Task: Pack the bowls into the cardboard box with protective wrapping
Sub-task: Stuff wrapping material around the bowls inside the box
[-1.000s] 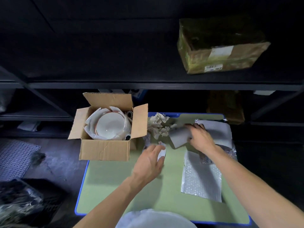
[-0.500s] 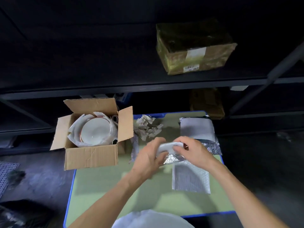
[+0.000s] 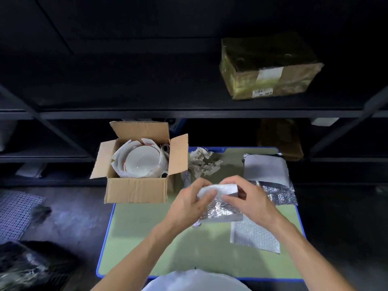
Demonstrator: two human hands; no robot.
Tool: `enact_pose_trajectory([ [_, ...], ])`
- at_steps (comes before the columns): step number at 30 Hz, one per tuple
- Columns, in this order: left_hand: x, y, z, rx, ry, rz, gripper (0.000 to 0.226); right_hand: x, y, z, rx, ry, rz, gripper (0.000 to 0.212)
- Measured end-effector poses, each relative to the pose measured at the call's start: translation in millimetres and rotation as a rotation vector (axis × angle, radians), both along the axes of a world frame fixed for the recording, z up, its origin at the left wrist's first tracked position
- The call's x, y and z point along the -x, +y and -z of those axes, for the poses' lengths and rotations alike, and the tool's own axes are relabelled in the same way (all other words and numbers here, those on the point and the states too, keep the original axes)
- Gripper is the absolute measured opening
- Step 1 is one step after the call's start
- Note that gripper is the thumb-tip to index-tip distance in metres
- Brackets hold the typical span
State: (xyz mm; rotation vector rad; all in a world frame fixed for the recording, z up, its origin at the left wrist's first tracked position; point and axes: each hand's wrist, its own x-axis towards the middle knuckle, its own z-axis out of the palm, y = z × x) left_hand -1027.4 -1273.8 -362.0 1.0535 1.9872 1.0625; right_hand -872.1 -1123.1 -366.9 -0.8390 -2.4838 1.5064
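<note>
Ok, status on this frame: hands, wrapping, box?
Left hand and right hand both pinch the silver wrap. One bowl sits paper-lined in the open cardboard box. Box mouth unobstructed.

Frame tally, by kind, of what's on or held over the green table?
Cardboard box: 1
Bowl showing inside: 1
Crumpled paper heap: 1
Wrap sheets: 3 (held sheet, bubble sheet, grey sheet; foil beneath it unclear)
Total: 6

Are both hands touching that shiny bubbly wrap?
Touching. The head view shows the left hand and the right hand both pinching the silver wrap, with their fingers curled onto its folded white top edge.
</note>
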Motion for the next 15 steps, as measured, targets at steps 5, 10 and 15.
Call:
enact_pose_trajectory([
  [5,0,-2,-3,-0.061,-0.067,-0.04,0.016,-2,-4,-5,0.148,0.02,-0.008,0.048],
  [10,-1,0,-2,-0.089,-0.146,-0.022,0.014,2,-8,-18,0.166,0.077,0.036,0.024],
  [15,-1,1,-7,-0.175,-0.32,-0.044,0.018,3,-11,-22,0.174,0.08,0.064,0.017],
])
